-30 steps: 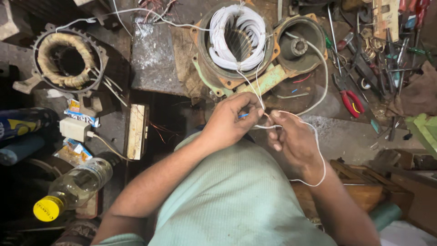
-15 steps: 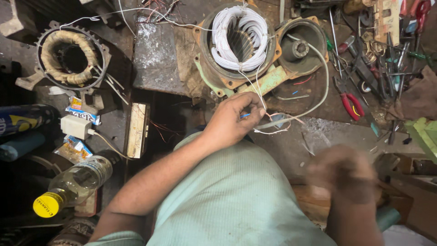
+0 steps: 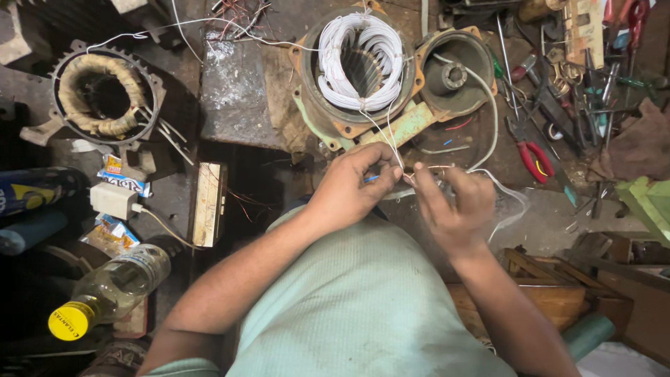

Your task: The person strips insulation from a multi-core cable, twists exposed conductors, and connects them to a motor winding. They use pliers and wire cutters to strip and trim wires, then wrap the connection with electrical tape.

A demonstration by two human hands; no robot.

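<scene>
Mid-frame: left hand (image 3: 352, 185) and right hand (image 3: 453, 202) side by side, fingertips pinching thin white lead wires (image 3: 391, 143) trailing down from motor stator (image 3: 359, 70) at upper centre. White winding coils (image 3: 359, 42) packed inside that housing. Lower left: yellow-capped bottle (image 3: 105, 293) of clear liquid.

Left hand (image 3: 352, 185) and right hand (image 3: 453, 202) pinching thin white wires (image 3: 391, 143) just below the motor stator (image 3: 359, 66), red-handled pliers (image 3: 534, 157) right of it, second stator (image 3: 105, 94) far left, yellow-capped bottle (image 3: 105, 293) lower left
</scene>
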